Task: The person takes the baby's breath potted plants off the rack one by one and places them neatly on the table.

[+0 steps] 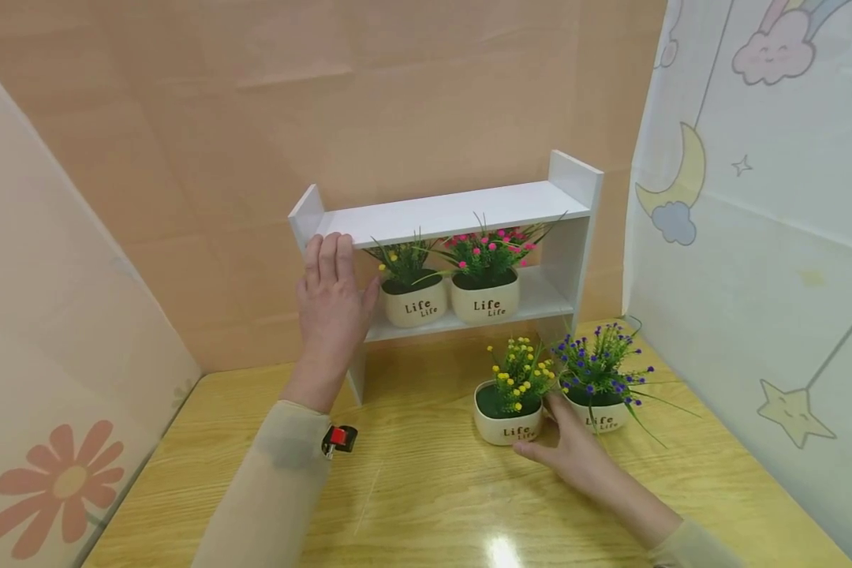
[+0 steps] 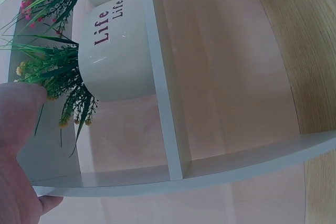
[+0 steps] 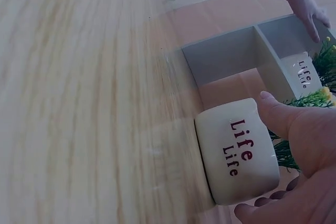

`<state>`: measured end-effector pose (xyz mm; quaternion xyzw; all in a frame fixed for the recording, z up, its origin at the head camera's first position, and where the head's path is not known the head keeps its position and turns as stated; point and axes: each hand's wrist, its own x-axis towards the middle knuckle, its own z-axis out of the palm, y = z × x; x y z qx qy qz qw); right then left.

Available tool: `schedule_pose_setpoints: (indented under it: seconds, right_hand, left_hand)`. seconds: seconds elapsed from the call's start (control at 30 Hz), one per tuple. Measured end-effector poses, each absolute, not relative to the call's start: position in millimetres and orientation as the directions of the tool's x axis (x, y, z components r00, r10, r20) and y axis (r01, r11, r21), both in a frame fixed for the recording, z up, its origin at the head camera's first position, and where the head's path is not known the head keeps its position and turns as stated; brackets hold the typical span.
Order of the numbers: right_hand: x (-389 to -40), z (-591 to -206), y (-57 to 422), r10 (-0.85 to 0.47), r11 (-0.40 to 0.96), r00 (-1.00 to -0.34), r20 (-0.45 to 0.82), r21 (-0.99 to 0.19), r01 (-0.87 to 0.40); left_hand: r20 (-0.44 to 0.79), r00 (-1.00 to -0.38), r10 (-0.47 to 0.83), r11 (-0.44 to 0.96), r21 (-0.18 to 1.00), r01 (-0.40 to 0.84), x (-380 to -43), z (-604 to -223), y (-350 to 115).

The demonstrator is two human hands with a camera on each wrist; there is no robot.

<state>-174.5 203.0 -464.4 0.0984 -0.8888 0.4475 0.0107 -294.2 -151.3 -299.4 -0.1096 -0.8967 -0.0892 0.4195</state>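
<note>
My left hand (image 1: 332, 288) grips the upper left end of a small white shelf (image 1: 433, 217), its fingers over the top board and side panel and its thumb inside. My right hand (image 1: 578, 457) is spread around the right end of a cream flowerpot (image 1: 511, 430) with yellow flowers, which stands on the table. Its thumb lies in front and its fingers reach behind. In the right wrist view, this flowerpot (image 3: 236, 156) sits close between thumb and fingers. A purple-flowered pot (image 1: 599, 414) stands just right of it.
On the middle shelf board stand a yellow-flowered pot (image 1: 415, 304) and a pink-flowered pot (image 1: 486, 298), side by side. The shelf is on a wooden table (image 1: 412, 489) before a tan backdrop (image 1: 326, 118). A patterned panel (image 1: 752, 260) borders the right side.
</note>
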Motion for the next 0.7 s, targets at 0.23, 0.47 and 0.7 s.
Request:
schedule_pose_setpoints:
  seconds: [0.23,0.47,0.7]
  right_hand:
    - [-160,-456,208,-0.196,0.544,-0.98,0.039,-0.827,-0.142]
    - [-146,-446,211,-0.237,0.518,-0.969,0.074,-0.834,-0.19]
    - [-132,-432,212,-0.249,0.511,-0.964,0.091,-0.833,-0.211]
  left_hand:
    - [0.726,-0.678,0.116,0.965,0.081,0.251,-291,-295,-152]
    - [0.74,-0.662,0.12,0.963,0.076,0.259,-291,-295,-152]
    - [0.75,-0.651,0.118,0.964,0.071,0.257,-291,-297,-152]
